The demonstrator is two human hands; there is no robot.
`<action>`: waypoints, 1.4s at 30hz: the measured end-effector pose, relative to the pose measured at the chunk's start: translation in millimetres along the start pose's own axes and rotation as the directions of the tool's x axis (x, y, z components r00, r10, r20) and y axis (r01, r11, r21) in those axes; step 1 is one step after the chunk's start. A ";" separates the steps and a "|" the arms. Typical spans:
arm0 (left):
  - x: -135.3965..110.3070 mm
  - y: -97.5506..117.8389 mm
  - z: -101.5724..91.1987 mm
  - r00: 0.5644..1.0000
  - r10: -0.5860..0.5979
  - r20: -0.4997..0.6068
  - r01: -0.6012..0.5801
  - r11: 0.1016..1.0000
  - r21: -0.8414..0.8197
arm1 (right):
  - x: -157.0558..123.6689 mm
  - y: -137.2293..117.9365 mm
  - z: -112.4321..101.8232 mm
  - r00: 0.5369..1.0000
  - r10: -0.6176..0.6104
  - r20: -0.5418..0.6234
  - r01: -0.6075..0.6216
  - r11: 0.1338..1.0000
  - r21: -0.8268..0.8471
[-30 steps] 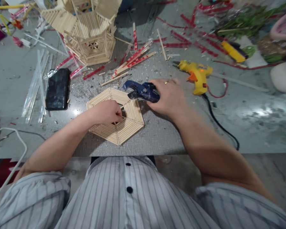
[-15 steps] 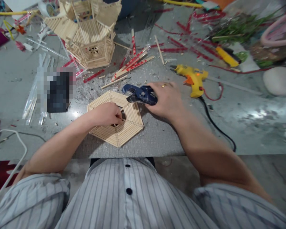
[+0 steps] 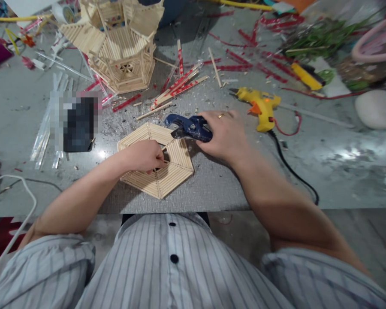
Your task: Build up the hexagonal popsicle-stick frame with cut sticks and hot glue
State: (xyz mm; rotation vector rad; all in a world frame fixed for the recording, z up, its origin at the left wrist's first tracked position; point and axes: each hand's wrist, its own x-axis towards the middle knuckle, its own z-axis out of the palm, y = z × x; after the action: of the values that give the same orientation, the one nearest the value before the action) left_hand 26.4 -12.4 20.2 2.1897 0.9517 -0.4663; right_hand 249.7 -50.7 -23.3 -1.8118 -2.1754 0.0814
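A hexagonal panel of thin wooden sticks (image 3: 175,174) lies flat near the table's front edge, with openings at its centre. Over that centre, my left hand (image 3: 146,155) is closed in a pinch, its fingertips pointing down. Whatever sits between those fingers is hidden or too small to name. My right hand (image 3: 223,135) grips a pair of blue-handled cutters (image 3: 193,125), whose dark blade lies over the panel's upper right edge. Behind the panel are several loose wooden sticks, among them a bare stick (image 3: 154,110) and some with red-printed wrappers (image 3: 176,92).
A stick-built model pavilion (image 3: 122,47) stands at the back. To the right lies a yellow glue gun (image 3: 260,105) with a black cord. A dark, partly blurred object (image 3: 79,124) and clear glue sticks (image 3: 43,133) are at left. A yellow cutter knife (image 3: 305,76) rests farther right.
My left hand has shifted very slightly over the panel's centre, and its fingers have moved a little. The right hand and cutters stay in place.
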 end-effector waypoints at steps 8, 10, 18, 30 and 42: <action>-0.5 1.7 -1.8 0.999 0.019 0.031 -0.020 0.999 0.043 | -0.1 -1.1 -0.4 1.000 -0.011 -0.012 0.011 1.000 -0.026; 0.0 1.4 -1.8 0.999 0.019 0.028 -0.020 0.999 0.043 | -0.1 -0.8 0.6 1.000 -0.009 -0.005 0.009 0.999 -0.040; -2.0 -0.7 -4.7 0.993 0.107 -0.055 -0.113 0.985 -0.129 | -1.1 -0.2 1.3 0.998 -0.023 -0.052 0.023 1.000 -0.010; 2.4 -11.8 4.1 0.687 0.218 -0.693 -0.435 0.887 -0.153 | -2.0 -3.9 -5.0 0.995 -0.079 -0.067 0.082 0.995 0.052; 7.3 -17.3 9.3 0.502 0.375 -0.780 -0.520 0.851 0.075 | -2.3 -5.6 -5.7 0.991 -0.131 -0.028 0.132 0.991 0.039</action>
State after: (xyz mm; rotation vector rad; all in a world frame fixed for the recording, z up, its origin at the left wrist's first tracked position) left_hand 18.0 -7.0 1.8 2.3558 0.7058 0.8833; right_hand 246.2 -54.9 -17.0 -1.6343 -2.2515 0.0728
